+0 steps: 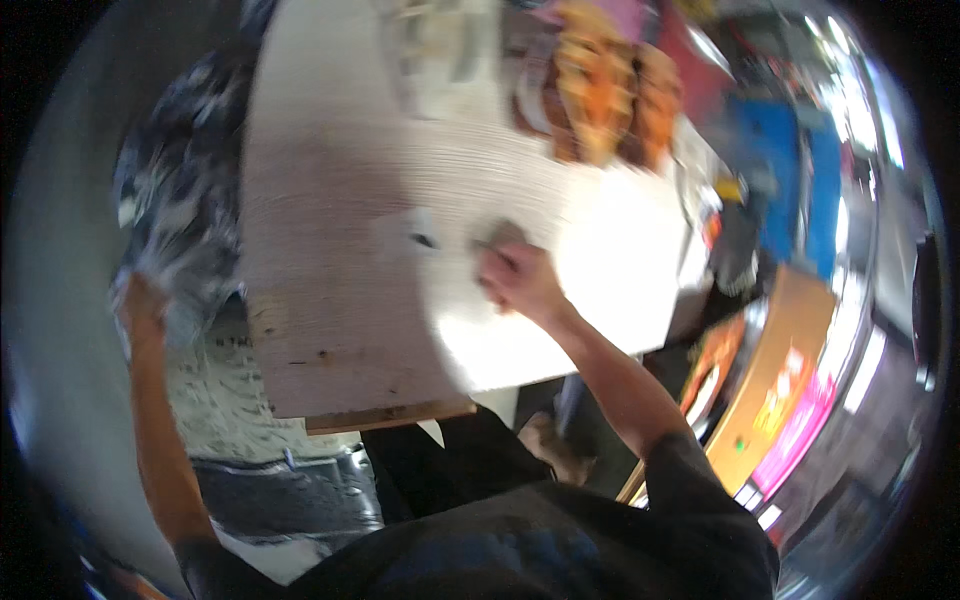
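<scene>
My right hand (520, 279) is over the middle of a white-topped table (330, 300), its fingers curled closed. Whatever they hold, if anything, is too blurred to name. Just left of it on the tabletop lies a small pale piece with a dark spot (424, 241). Off the table's left edge, my left hand (143, 303) reaches to a heap of crumpled clear and dark plastic wrapping (190, 220). It seems to touch the wrapping's lower edge, but motion smears its fingers.
Several orange-brown shaped pieces (600, 90) sit at the table's far right. Blurred pale items (440, 45) are at its far edge. To the right stand a blue bin-like object (790, 180) and a tan box (785, 360). A wooden strip (390, 415) runs along the near edge.
</scene>
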`<action>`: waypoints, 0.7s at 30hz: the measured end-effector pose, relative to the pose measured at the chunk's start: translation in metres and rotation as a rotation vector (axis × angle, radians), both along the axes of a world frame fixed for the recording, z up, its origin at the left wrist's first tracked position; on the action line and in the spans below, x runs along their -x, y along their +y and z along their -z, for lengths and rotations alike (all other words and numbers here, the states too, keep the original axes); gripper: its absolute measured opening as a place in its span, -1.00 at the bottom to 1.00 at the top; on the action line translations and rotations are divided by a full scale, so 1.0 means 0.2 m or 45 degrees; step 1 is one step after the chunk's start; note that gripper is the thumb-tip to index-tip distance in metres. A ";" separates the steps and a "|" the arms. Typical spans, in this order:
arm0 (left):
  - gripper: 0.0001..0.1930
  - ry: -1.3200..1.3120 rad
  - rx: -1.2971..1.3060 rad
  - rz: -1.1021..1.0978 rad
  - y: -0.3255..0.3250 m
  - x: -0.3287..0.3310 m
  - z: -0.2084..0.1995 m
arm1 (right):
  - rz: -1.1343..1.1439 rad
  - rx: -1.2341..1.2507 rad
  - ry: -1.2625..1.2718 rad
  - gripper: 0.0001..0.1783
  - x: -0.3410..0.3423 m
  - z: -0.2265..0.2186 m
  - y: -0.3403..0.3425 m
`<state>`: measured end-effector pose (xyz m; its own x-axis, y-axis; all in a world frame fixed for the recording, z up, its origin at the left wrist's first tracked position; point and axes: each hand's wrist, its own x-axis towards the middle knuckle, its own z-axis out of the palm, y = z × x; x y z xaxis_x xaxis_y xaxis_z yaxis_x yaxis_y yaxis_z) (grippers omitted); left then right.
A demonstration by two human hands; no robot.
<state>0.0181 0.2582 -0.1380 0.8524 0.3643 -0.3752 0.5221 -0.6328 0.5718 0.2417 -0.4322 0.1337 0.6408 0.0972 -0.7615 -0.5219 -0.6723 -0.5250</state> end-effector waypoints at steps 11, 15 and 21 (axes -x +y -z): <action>-0.73 -0.752 0.432 -0.342 -0.90 -0.10 -2.76 | -0.003 -0.509 -0.535 -0.72 0.50 -0.04 -0.04; -0.72 -0.760 0.406 -0.495 -1.16 -0.15 -3.08 | -0.005 -0.583 -0.379 -0.73 1.13 0.01 -0.31; -0.80 -0.370 0.649 -0.504 -1.62 -0.41 -2.45 | 0.632 -0.301 0.171 -0.73 2.05 0.21 -1.16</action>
<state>0.1011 -0.0664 0.3518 0.7835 0.5070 -0.3591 0.4391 -0.0429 0.8974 -0.1686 -0.6639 0.0923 0.5524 -0.0135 -0.8335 -0.8180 -0.2012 -0.5389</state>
